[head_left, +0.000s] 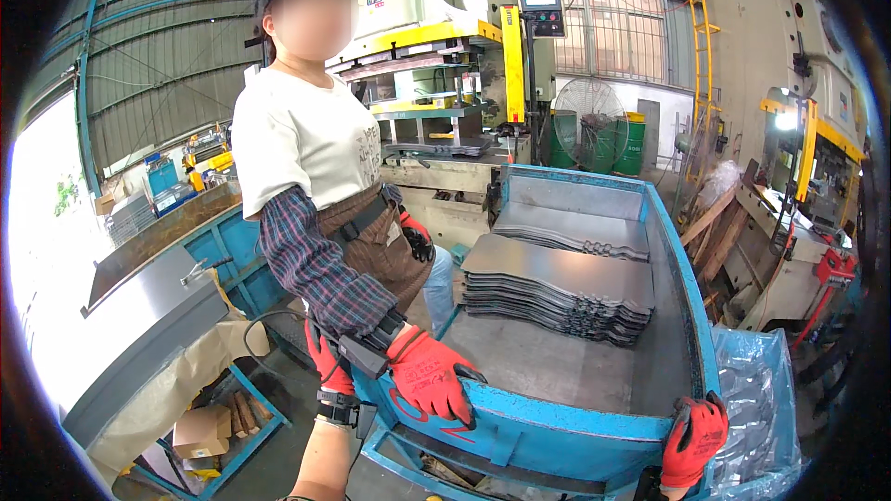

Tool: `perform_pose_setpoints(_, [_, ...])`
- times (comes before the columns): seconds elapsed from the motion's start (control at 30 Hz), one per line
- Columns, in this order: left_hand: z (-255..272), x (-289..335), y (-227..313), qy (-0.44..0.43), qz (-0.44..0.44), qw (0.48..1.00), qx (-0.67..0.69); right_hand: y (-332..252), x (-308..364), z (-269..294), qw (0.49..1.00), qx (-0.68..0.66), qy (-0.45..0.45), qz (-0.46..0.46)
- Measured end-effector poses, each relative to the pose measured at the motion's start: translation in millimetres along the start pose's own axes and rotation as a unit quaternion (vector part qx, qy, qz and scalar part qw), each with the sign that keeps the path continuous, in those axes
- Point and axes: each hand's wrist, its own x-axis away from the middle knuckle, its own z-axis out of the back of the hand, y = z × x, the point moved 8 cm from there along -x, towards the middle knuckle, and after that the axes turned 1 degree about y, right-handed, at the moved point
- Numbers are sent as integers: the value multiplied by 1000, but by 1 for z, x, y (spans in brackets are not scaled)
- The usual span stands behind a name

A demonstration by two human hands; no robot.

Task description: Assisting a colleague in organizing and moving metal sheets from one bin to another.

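Observation:
My right hand [694,438], in a red glove with dark fingertips, is closed over the near right corner of a blue metal bin [585,417]. In a matching glove, my left hand [327,360] is raised by the bin's near left corner. A co-worker's forearm and cuff partly cover it, so its fingers and any contact are hidden. Right of it, the co-worker's red-gloved hand [432,376] rests on the bin's near rim. Inside the bin lies a stack of flat metal sheets [557,274] with wavy edges; a second stack [575,224] lies behind it.
The co-worker [306,139] stands at the bin's left side. Behind is a large press [427,74] with a yellow post. A table with grey sheet metal [139,315] stands left. Close on the right is a blue plastic-lined crate [756,399]; a fan [589,121] and green drums stand farther back.

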Motion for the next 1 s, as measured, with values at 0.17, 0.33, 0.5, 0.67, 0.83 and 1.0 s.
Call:
perform_pose_setpoints(0.17, [1, 1, 7, 11, 30, 999, 40, 0, 0, 0, 1000, -12, -10, 4])
perform_pose_setpoints(0.33, [1, -1, 10, 8, 29, 997, 77, 0, 1, -1, 1000, -11, -7, 5])
perform_pose_setpoints(0.5, [-9, 1, 21, -5, 33, 996, 78, 2, 4, -1, 1000, -9, -2, -6])
perform_pose_setpoints(0.67, [-10, 0, 25, -5, 14, 1000, 14, 0, 2, 2, 1000, 2, 1, -11])
perform_pose_setpoints(0.83, [-5, 0, 5, 5, 19, 1000, 23, 0, 0, 2, 1000, 1, -8, -5])
perform_pose_setpoints(1.0, [3, -2, -3, 3, 10, 1000, 3, 2, 0, -2, 1000, -5, -9, -2])
